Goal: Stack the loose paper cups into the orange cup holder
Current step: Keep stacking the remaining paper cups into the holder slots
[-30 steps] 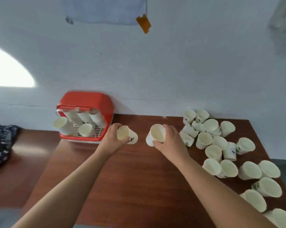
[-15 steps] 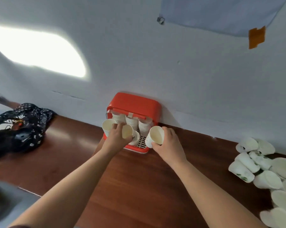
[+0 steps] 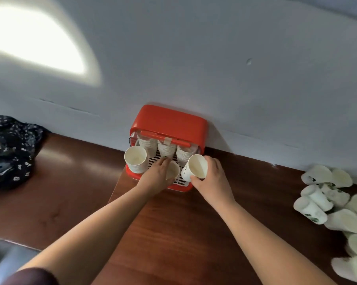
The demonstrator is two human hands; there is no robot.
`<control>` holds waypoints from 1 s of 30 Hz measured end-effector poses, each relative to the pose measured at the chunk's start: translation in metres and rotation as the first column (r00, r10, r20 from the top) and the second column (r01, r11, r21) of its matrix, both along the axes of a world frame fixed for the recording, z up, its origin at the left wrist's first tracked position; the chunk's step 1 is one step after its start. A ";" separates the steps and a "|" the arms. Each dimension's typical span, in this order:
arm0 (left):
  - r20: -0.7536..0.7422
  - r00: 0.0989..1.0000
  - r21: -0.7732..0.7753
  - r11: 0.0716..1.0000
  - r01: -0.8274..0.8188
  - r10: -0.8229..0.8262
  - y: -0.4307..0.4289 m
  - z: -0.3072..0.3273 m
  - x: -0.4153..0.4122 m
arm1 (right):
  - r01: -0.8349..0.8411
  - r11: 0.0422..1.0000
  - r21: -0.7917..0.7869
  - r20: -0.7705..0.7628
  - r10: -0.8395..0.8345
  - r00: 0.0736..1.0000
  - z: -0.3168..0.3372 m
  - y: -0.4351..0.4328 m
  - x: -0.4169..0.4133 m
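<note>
One cup (image 3: 172, 171) is gripped in the left hand (image 3: 156, 177), one in the right hand (image 3: 213, 182), bottoms toward the orange cup holder (image 3: 169, 120) just beyond, left nearer.

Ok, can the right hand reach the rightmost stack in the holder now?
Probably yes. The right hand holds its cup just in front of the rightmost stack; the left hand, with another cup, is at the middle stack.

- the left grip (image 3: 155, 178) covers most of the covered cup (image 3: 173, 171) it holds; only part of the rim shows.
- print on the marked cup (image 3: 194, 168) in the right grip (image 3: 213, 180) is too small to read.
- loose cups (image 3: 337, 220) run off the right edge, dark cloth (image 3: 9, 153) off the left.
</note>
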State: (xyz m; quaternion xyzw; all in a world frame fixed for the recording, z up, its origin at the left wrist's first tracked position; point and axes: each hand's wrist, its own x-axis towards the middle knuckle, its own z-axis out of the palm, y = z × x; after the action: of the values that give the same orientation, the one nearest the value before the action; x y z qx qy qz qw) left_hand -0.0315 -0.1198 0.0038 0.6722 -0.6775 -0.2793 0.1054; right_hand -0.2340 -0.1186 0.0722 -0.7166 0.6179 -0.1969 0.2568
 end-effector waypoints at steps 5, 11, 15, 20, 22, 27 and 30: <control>-0.195 0.975 0.061 0.993 -0.098 0.109 0.004 -0.003 0.011 | -0.032 0.999 0.009 0.189 0.030 0.982 -0.011 -0.007 0.022; -0.427 0.836 0.160 0.939 -0.304 0.343 0.007 -0.006 0.030 | -0.175 0.984 -0.033 -0.024 0.174 0.984 -0.041 -0.015 0.048; -0.459 0.855 0.146 0.970 -0.194 0.240 0.009 -0.013 0.035 | -0.240 0.962 0.130 -0.075 0.251 0.965 -0.055 -0.018 0.055; -0.353 0.923 0.094 0.988 -0.126 0.151 0.006 -0.028 0.035 | -0.171 0.963 0.207 0.044 0.165 0.985 -0.066 -0.020 0.057; -0.332 0.931 0.080 0.988 -0.135 0.154 0.005 -0.029 0.034 | -0.146 0.971 0.189 0.060 0.137 0.989 -0.068 -0.019 0.057; -0.275 0.952 0.084 0.990 -0.118 0.137 0.008 -0.027 0.034 | -0.142 0.967 0.211 0.092 0.125 0.988 -0.074 -0.016 0.055; -0.211 0.956 0.017 0.978 -0.206 0.205 0.020 -0.019 0.028 | -0.133 0.970 0.201 0.063 0.122 0.990 -0.067 -0.008 0.041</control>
State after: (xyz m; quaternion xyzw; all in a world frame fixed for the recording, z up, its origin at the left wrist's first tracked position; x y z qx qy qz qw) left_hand -0.0031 -0.0995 -0.0155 0.7051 -0.5897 -0.3350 0.2070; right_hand -0.1927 -0.1268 0.0054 -0.7194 0.5809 -0.1330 0.3568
